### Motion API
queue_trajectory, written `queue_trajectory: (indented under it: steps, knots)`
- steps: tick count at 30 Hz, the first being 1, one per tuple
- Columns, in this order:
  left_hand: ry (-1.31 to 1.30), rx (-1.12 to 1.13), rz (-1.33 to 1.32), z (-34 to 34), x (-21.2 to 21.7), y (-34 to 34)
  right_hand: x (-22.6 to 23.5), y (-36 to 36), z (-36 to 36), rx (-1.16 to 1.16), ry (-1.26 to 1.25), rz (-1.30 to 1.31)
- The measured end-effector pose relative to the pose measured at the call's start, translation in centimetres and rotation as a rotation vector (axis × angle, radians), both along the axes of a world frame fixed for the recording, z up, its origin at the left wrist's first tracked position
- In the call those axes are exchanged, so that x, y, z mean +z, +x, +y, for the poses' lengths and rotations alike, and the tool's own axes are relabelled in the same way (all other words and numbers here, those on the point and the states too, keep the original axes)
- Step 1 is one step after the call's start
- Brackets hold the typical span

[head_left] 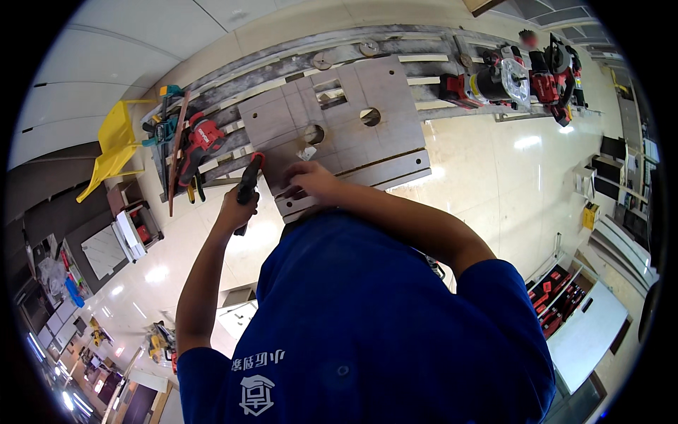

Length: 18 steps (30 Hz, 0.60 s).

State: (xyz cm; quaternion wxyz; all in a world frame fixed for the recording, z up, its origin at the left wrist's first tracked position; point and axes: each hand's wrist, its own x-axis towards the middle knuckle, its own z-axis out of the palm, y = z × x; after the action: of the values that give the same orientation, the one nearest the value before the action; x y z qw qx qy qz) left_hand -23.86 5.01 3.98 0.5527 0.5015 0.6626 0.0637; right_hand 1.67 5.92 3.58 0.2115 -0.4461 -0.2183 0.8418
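Observation:
A black hand tool with a red end [247, 182] is in my left hand [239, 209], whose fingers wrap round it. Its red end points away from me, at the left edge of a grey board [282, 116] with cutouts and drilled holes. My right hand [314, 182] is over the board's near left part, fingers loosely bent and apart, with nothing visible in them. Whether they touch the board I cannot tell. A small whitish piece [306, 152] lies just beyond that hand, near a round hole. The exact kind of the black tool is unclear.
The board rests on a slatted bench [240, 83]. Left of it lie a red power tool [203, 139] and teal clamps [164, 127], beside a yellow stool [116, 138]. Several red and black power tools [544, 85] stand on the bench's right end. A tool case [561, 297] is at the lower right.

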Motion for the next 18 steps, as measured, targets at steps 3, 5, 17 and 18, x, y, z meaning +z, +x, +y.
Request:
queue_trajectory:
  steps: [3, 5, 17, 18]
  knots:
    - [0.031, 0.008, -0.011, 0.5, -0.1, 0.3, -0.9, 3.7, -2.1, -0.098, -0.06, 0.042]
    - [0.025, 0.015, -0.017, 0.9, -0.4, 0.2, -0.7, 5.5, -2.9, -0.132, -0.072, 0.041]
    - [-0.134, 0.012, -0.105, 0.0, -0.8, -1.6, 0.0, 6.7, -3.4, -0.236, -0.102, 0.038]
    - [-0.113, 0.062, -0.136, -0.6, -1.4, -1.5, 0.0, 6.7, -3.4, -0.243, -0.109, 0.044]
